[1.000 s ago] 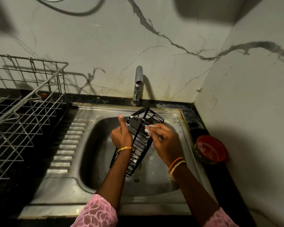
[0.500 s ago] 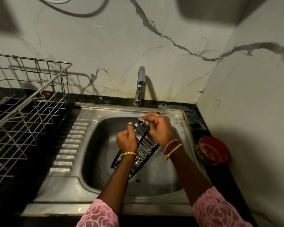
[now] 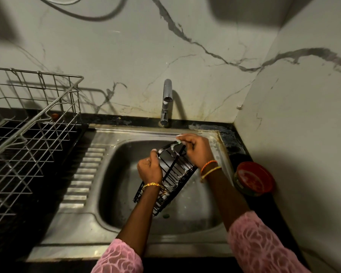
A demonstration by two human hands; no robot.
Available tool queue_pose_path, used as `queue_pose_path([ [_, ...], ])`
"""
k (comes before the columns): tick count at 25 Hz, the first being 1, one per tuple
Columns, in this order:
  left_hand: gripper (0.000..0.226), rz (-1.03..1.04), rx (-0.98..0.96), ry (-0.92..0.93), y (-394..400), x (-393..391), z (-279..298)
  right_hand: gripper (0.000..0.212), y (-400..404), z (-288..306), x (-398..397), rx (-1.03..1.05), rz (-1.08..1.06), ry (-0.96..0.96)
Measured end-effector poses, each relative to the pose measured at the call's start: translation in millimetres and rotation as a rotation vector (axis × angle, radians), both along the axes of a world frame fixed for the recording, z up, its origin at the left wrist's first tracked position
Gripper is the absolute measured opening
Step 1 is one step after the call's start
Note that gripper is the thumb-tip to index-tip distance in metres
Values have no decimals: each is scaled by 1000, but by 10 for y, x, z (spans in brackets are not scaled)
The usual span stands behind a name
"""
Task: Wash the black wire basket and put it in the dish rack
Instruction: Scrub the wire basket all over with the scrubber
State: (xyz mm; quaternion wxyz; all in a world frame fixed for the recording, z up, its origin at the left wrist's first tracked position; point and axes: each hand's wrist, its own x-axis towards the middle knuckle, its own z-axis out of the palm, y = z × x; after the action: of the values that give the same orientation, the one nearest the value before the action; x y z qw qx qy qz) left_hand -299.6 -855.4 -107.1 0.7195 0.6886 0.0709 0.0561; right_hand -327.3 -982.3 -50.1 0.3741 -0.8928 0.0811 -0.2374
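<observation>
The black wire basket (image 3: 173, 174) hangs tilted over the steel sink (image 3: 126, 229), streaked with white soap foam. My left hand (image 3: 149, 169) grips its left edge, with the thumb up near the top corner. At the basket's far top corner my right hand (image 3: 196, 149) pinches a small foamy scrubber (image 3: 178, 142) against the wire. The wire dish rack (image 3: 28, 138) stands on the dark counter to the left of the sink.
A chrome tap (image 3: 166, 101) rises behind the sink; no water runs from it. A round red tub (image 3: 254, 179) sits on the counter at the sink's right. Marbled walls close in behind and on the right.
My right hand has slid with the scrubber from the basket's middle up to its far top corner. The left hand keeps its grip, and the basket has tilted lower.
</observation>
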Motion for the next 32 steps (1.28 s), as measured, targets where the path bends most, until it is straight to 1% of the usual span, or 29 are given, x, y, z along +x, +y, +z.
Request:
queue_pose_path([
  [2, 59, -13, -3, -15, 2, 10, -19, 34, -111, -43, 48, 36, -103, 21],
  [3, 59, -13, -9, -17, -1, 15, -22, 33, -70, -47, 40, 39, -98, 16],
  [7, 58, 3, -55, -2, 22, 70, -48, 39, 198, -1, -99, -27, 127, 11],
  [8, 58, 6, -74, -11, 32, 76, -44, 40, 149, -7, -65, -28, 121, 4],
  [10, 58, 13, -94, -27, 54, 79, -49, 37, -78, -64, 80, 39, -24, 9],
  [12, 58, 21, -102, -21, 76, 58, -63, 31, -269, -108, 197, 110, -153, 82],
  [14, 58, 35, -110, -16, 95, 42, -69, 27, -314, -138, 263, 156, -174, 146],
  [16, 58, 62, -132, -23, 102, 42, -46, 25, -242, -97, 275, 170, -221, 137],
  [18, 58, 87, -139, -36, 101, 42, -13, 21, -51, -12, 201, 187, -282, 67],
  [19, 58, 89, -130, -46, 97, 43, -1, 20, 106, 25, 120, 184, -264, 26],
  [20, 58, 78, -118, -59, 99, 48, -2, 20, 288, 47, 17, 147, -204, -25],
  [22, 57, 65, -105, -70, 126, 57, -26, 21, 632, 67, -225, 24, -7, -123],
  [24, 56, 73, -105, -90, 183, 53, -23, 22, 684, 52, -316, -36, 139, -155],
  [26, 53, 67, -94, -109, 227, 41, -5, 23, 467, 57, -213, -41, 129, -102],
  [29, 57, 94, -127, -65, 224, 16, 3, 22, 108, 62, -23, 4, 8, -45],
  [30, 54, 94, -133, -74, 225, 5, 13, 21, 54, 52, 1, -2, -22, -27],
  [32, 41, 72, -137, -114, 227, -2, 33, 21, 6, 12, -1, -15, -67, 12],
])
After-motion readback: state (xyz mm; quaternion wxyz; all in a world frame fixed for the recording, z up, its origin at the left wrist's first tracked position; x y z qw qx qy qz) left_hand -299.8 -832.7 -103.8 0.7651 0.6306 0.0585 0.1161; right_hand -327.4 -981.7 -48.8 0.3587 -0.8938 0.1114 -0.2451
